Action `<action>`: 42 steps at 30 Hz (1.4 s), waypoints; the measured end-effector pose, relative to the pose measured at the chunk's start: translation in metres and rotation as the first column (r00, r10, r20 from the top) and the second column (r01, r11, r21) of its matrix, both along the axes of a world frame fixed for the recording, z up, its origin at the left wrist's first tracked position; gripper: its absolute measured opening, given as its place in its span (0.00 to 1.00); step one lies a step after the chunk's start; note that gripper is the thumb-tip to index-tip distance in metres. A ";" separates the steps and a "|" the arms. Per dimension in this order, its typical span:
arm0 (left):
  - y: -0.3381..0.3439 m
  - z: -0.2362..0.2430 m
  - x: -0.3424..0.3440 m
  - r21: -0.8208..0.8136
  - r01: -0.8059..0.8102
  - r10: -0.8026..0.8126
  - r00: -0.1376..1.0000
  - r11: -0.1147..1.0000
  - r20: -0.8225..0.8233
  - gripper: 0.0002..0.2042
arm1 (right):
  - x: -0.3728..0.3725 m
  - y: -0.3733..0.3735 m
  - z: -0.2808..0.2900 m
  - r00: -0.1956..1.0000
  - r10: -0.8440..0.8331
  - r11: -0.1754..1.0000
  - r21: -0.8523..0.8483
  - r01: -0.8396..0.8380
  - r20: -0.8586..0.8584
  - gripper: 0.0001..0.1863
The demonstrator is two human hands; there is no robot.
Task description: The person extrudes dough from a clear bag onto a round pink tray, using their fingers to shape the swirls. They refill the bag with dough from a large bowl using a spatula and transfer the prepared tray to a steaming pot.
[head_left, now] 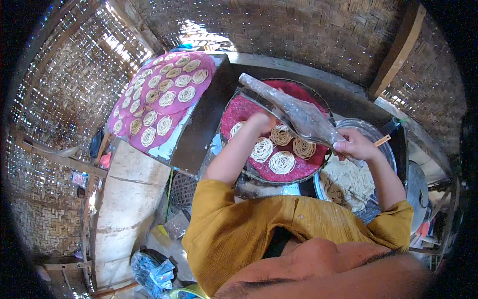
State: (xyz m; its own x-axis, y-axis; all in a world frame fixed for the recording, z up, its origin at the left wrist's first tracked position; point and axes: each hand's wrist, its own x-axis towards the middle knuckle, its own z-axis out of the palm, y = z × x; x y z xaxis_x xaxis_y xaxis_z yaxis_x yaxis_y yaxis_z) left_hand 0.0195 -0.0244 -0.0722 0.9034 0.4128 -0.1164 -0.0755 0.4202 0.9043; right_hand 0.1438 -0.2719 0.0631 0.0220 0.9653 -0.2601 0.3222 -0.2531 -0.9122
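Observation:
My right hand (359, 145) is closed round the lower right end of a long, whitish, dusty-looking plastic bag (303, 113). The bag slants up and left over a round tray (321, 175), its narrow end pointing away. My left hand (263, 122) reaches in under the bag, close to the tray's pink cloth (312, 168); its fingers are mostly hidden. On that cloth lie several flat coils of thin strands, among them a white coil (282, 162), another white coil (262, 149) and a browner coil (304, 148).
At the left, a pink cloth (162, 117) on a board carries many more coils. Right of the tray stands a basin (318, 192) with pale dough or flour (351, 180) and a brownish lump; a wooden stick (382, 140) rests at its rim. Woven walls (298, 30) enclose the space.

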 end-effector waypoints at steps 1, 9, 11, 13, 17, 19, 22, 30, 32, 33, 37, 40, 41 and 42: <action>-0.007 -0.004 0.003 0.124 0.057 -0.035 0.985 0.991 -0.170 0.29 | 0.004 -0.001 -0.004 1.000 -0.009 1.000 -0.004 0.009 -0.019 0.22; -0.033 0.018 -0.012 0.209 0.219 -0.136 0.927 0.953 -0.349 0.27 | 0.009 -0.004 -0.015 0.999 -0.048 0.999 -0.005 0.048 -0.013 0.23; -0.035 0.017 -0.018 0.222 0.223 -0.136 0.927 0.949 -0.349 0.26 | 0.011 -0.003 -0.017 0.999 -0.038 0.999 -0.001 0.037 -0.022 0.25; -0.040 0.017 -0.020 0.229 0.233 -0.147 0.930 0.945 -0.338 0.25 | 0.008 -0.004 -0.017 0.995 -0.097 0.995 0.031 0.098 -0.029 0.24; -0.016 -0.022 -0.020 0.513 0.163 0.013 0.947 0.843 -0.322 0.21 | 0.009 0.003 -0.020 0.986 -0.169 0.983 0.077 0.168 0.001 0.26; -0.039 0.025 -0.022 0.687 0.287 0.067 0.896 0.667 -0.439 0.21 | 0.017 0.000 -0.024 0.976 -0.216 0.974 0.070 0.216 -0.014 0.26; -0.043 0.043 -0.038 0.851 0.525 0.162 0.841 -0.016 -0.516 0.23 | 0.017 0.000 -0.023 0.971 -0.238 0.968 0.080 0.240 -0.030 0.28; 0.029 0.077 -0.025 0.585 -0.232 0.278 0.960 0.777 0.011 0.29 | 0.005 0.016 -0.015 0.986 -0.138 0.974 0.167 0.152 -0.093 0.23; 0.040 0.115 -0.034 -0.284 0.019 0.150 0.814 0.959 0.561 0.35 | 0.000 0.027 -0.021 0.978 -0.150 0.965 0.194 0.177 -0.146 0.26; 0.036 0.137 -0.032 -0.304 0.020 0.192 0.736 0.953 0.650 0.38 | 0.002 0.032 -0.023 0.978 -0.155 0.966 0.186 0.181 -0.142 0.26; 0.063 0.145 -0.038 -0.331 0.069 0.230 0.587 0.941 0.776 0.37 | 0.002 0.058 -0.018 0.938 -0.010 0.996 -0.086 -0.021 -0.347 0.28; 0.091 0.118 -0.040 -0.210 0.168 0.101 0.498 0.963 0.861 0.35 | -0.013 0.081 -0.003 0.940 -0.112 0.981 -0.185 0.054 -0.322 0.29; 0.095 0.110 -0.041 -0.304 0.091 0.206 0.550 0.948 0.809 0.34 | -0.015 0.089 -0.002 0.966 -0.108 0.974 -0.219 0.055 -0.235 0.30; 0.098 0.101 -0.041 -0.390 0.018 0.304 0.593 0.921 0.746 0.33 | -0.014 0.094 -0.002 0.984 -0.107 0.965 -0.252 0.068 -0.145 0.31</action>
State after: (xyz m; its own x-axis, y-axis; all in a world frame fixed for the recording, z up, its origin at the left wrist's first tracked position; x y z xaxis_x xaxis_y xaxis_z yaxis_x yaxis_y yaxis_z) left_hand -0.0211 0.0740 0.0293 0.6364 0.6266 0.4498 -0.7655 0.5848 0.2684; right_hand 0.1295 -0.1780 0.0615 0.0441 0.8678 -0.4949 0.1476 -0.4956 -0.8559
